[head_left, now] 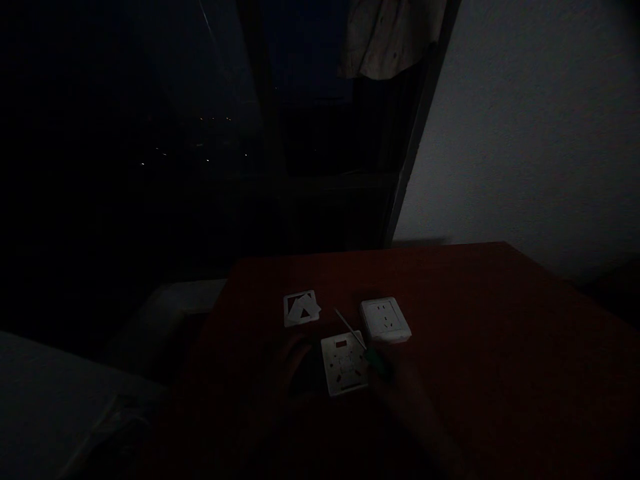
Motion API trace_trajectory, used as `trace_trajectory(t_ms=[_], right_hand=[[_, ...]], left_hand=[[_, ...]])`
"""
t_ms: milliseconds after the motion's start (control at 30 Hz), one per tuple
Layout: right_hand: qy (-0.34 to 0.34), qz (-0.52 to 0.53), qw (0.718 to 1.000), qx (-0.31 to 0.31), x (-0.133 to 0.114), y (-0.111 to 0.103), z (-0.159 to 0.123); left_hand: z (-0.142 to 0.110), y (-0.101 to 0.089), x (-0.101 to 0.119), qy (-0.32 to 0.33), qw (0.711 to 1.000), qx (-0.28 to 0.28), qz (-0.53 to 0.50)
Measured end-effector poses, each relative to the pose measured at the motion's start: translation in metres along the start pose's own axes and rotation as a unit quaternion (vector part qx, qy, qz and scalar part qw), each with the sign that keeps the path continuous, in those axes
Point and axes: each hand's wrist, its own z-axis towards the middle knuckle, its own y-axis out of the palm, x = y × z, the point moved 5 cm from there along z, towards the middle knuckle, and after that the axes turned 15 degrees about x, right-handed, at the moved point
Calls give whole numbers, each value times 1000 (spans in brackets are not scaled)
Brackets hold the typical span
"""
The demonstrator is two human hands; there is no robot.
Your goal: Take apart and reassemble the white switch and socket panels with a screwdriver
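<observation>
In the dim head view, my right hand (400,383) is closed around the green handle of a screwdriver (375,360). Its thin metal shaft points up and to the left, crossing above a corner of a white square back plate (332,367) with slots and holes. To the left of that plate is my left hand (290,360), its fingers curved and apart, with nothing visible in them; much of it is lost in shadow. A white wall socket (385,319) lies face up beyond my right hand. A white square frame (287,313) with a loose flat piece (305,308) across it lies farther left.
All this rests on a reddish-brown table (480,307). Behind it are a dark window (320,133) with distant lights and a hanging cloth (393,40). A pale wall (530,133) stands at the right. Pale surfaces (50,387) show at the lower left.
</observation>
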Motion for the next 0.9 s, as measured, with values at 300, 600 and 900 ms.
trace_trajectory(t_ms=[300,600,900], right_hand=[[14,22,999,29,-6,-20,-4],[-18,39,998,46,-21,-21,-10],[-28,30,999,29,-21,-19,-13]], left_hand=[[9,3,12,-5,1000,-20,-3],[28,-16,51,-58,996,9,-73],[58,-38,32,-86,990,90,-60]])
